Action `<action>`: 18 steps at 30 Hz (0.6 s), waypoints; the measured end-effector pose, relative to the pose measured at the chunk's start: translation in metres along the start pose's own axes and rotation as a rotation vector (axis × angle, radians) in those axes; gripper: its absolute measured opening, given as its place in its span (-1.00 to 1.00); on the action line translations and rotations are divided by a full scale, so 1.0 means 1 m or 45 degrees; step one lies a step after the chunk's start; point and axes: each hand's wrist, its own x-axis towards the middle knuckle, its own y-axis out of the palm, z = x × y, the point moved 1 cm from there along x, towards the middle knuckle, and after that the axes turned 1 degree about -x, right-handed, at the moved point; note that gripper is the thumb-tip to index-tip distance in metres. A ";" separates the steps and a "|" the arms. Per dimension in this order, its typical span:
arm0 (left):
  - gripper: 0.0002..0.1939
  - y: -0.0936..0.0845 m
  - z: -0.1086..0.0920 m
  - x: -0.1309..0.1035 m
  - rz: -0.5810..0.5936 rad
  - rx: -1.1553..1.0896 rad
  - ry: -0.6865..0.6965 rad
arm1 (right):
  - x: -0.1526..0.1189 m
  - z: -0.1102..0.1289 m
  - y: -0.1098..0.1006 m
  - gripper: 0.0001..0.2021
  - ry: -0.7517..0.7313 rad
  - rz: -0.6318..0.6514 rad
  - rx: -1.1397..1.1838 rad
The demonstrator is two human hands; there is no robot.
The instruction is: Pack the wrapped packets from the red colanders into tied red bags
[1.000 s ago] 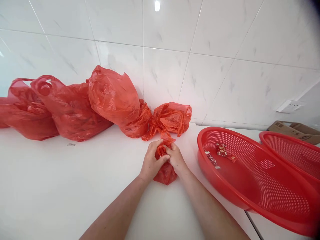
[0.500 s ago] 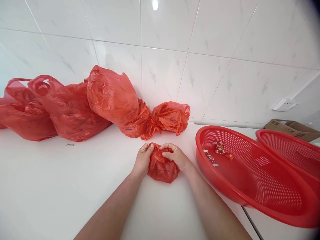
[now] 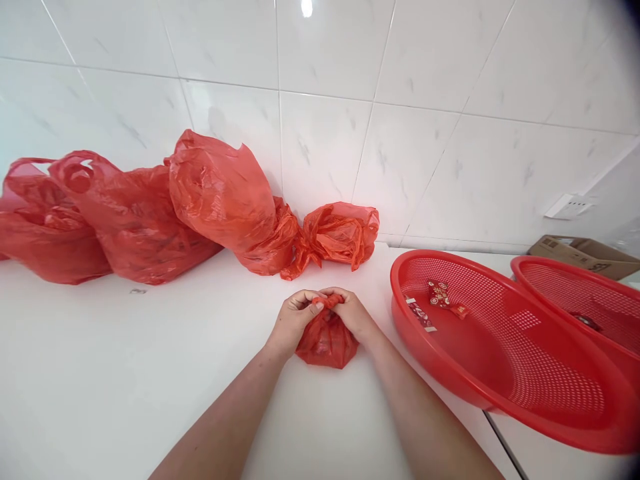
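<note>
Tapering upward in view, red bag (image 3: 327,345)

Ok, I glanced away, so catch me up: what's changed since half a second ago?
The left hand and right hand have drawn together over the small red bag, gathering its top between them; neither has let go. The bags along the wall, nearer basket and wrappers inside it stayed put.

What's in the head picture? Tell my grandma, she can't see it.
A left hand and right hand pinch the gathered top of a small red plastic bag on a white table. Behind are more red bags by a tiled wall; at right, two red baskets, the nearer holding packets.
</note>
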 end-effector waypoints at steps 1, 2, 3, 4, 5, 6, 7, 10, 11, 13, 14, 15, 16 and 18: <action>-0.87 -0.001 -0.002 0.000 -0.015 -0.014 -0.011 | -0.001 0.003 -0.002 -0.75 0.030 0.090 0.138; -0.86 -0.001 -0.003 -0.001 -0.024 -0.023 -0.016 | -0.002 0.005 -0.005 -0.74 0.051 0.149 0.265; -0.87 -0.002 -0.006 -0.001 -0.031 -0.022 -0.010 | -0.002 0.006 -0.007 -0.71 0.064 0.169 0.360; -0.88 -0.002 -0.009 -0.002 -0.040 -0.004 0.009 | -0.001 0.005 -0.010 -0.69 0.070 0.138 0.391; -0.89 -0.002 -0.012 -0.003 -0.052 0.036 0.043 | 0.000 0.004 -0.013 -0.68 0.073 0.070 0.358; -0.89 -0.001 -0.015 -0.005 -0.061 0.096 0.085 | 0.001 0.001 -0.015 -0.68 0.075 -0.021 0.283; -0.89 -0.001 -0.019 -0.006 -0.064 0.168 0.131 | 0.003 -0.002 -0.017 -0.71 0.077 -0.115 0.189; -0.86 0.004 -0.029 -0.012 0.026 0.371 0.242 | 0.009 -0.011 -0.020 -0.80 0.104 -0.279 -0.014; -0.84 0.006 -0.033 -0.014 0.088 0.427 0.257 | 0.010 -0.013 -0.021 -0.82 0.112 -0.307 -0.046; -0.78 0.010 -0.040 -0.019 0.199 0.518 0.269 | 0.013 -0.015 -0.024 -0.85 0.119 -0.373 -0.128; -0.76 0.012 -0.043 -0.021 0.244 0.545 0.263 | 0.013 -0.015 -0.026 -0.85 0.118 -0.402 -0.171; -0.74 0.013 -0.047 -0.024 0.285 0.558 0.251 | 0.014 -0.015 -0.028 -0.86 0.112 -0.426 -0.215; -0.73 0.013 -0.051 -0.026 0.326 0.560 0.232 | 0.014 -0.015 -0.030 -0.86 0.100 -0.446 -0.260; -0.73 0.014 -0.059 -0.031 0.450 0.555 0.146 | 0.015 -0.016 -0.034 -0.86 0.060 -0.475 -0.352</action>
